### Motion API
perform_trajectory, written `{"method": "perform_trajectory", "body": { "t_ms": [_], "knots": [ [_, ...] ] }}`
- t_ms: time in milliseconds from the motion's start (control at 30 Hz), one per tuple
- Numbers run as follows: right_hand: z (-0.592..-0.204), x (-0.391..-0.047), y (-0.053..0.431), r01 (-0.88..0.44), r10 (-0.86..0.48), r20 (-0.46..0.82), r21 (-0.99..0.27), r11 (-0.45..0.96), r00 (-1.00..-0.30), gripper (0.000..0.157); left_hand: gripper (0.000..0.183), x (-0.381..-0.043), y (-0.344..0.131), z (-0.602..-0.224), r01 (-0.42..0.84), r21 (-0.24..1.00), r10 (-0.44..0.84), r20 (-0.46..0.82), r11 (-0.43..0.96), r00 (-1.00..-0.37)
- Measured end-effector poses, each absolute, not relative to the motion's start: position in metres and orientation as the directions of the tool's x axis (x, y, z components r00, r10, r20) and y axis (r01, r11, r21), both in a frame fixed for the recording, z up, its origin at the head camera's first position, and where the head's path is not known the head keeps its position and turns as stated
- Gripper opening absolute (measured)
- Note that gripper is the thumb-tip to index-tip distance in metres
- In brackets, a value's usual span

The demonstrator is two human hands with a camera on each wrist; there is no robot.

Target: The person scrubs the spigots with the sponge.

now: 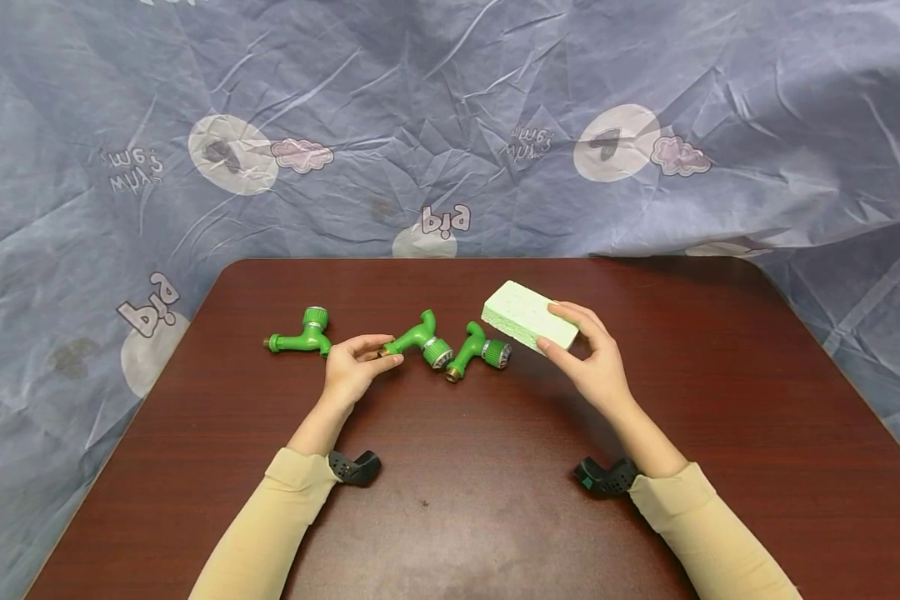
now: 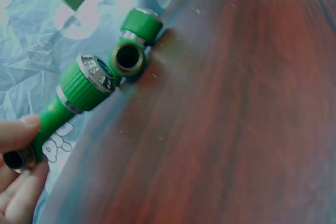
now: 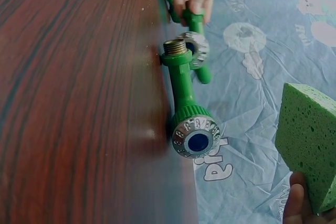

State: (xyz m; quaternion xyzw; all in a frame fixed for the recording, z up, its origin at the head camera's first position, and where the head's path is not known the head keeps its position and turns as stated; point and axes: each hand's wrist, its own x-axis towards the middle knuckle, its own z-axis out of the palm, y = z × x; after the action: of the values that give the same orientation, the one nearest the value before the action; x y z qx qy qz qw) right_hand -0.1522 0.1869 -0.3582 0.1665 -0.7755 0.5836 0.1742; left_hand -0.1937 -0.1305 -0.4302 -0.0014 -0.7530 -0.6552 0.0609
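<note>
My left hand (image 1: 352,369) pinches the threaded brass end of the middle green faucet (image 1: 414,337) between thumb and fingers. In the left wrist view that faucet (image 2: 79,90) points its ridged knob away from the hand. My right hand (image 1: 596,358) grips a pale green sponge (image 1: 528,315) by its right end, thumb on the near side and fingers over the far side. Right of the held faucet lies a second green faucet (image 1: 471,350), its brass thread toward me. The porous face of the sponge (image 3: 307,129) shows in the right wrist view.
A third green faucet (image 1: 300,333) lies left of my left hand, its spout end partly hidden by the hand. All rest on a dark reddish-brown table (image 1: 457,467). A wrinkled grey-blue printed cloth (image 1: 390,125) hangs behind the table's far edge.
</note>
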Motion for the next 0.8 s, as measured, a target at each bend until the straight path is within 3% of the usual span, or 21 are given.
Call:
{"method": "perform_trajectory", "body": {
  "t_ms": [333, 800],
  "knots": [
    [-0.352, -0.147, 0.183, -0.490, -0.085, 0.485, -0.837, 0.243, -0.870, 0.044, 0.037, -0.182, -0.119, -0.412, 0.185, 0.979, 0.046, 0.190, -0.088, -0.981],
    [-0.337, -0.125, 0.162, -0.592, -0.204, 0.556, -0.762, 0.263, -0.806, 0.049, 0.036, -0.161, -0.094, -0.390, 0.282, 0.946, 0.079, 0.297, -0.159, -0.952]
  ]
}}
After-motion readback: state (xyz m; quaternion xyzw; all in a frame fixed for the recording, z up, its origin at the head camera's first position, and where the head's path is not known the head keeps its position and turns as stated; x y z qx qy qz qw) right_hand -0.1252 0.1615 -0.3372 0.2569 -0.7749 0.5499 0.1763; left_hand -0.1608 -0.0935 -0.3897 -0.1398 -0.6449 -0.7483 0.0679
